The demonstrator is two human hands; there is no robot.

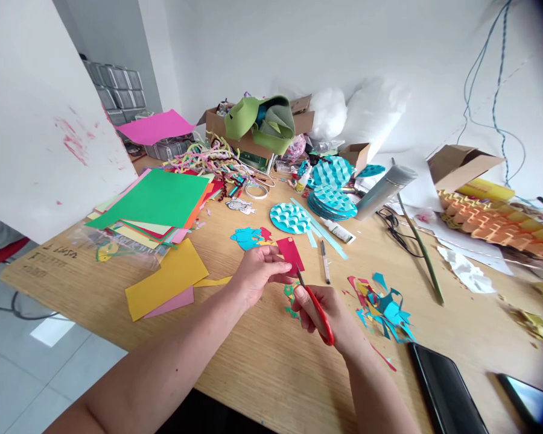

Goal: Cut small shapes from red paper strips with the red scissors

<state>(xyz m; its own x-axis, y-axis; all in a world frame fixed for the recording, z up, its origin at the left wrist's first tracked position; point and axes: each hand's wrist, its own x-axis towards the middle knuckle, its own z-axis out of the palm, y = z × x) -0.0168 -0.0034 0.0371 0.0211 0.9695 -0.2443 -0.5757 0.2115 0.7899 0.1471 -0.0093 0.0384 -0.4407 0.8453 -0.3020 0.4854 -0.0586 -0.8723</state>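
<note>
My left hand (257,272) pinches a small dark red piece of paper (291,253) above the wooden table (262,361). In my right hand (328,313) are red-handled scissors (317,307), fingers through the loops, with the blades touching the lower edge of the red paper. Small green paper bits (290,296) lie on the table just under the two hands. A blue cut-out shape (247,237) lies beyond my left hand.
A stack of coloured paper sheets (156,205) and a yellow sheet (169,278) lie left. Blue and mixed paper scraps (384,304) lie right. A pen (325,261), round patterned discs (290,217), a metal bottle (384,190), a dark tablet (443,389) and cluttered boxes (257,129) surround them.
</note>
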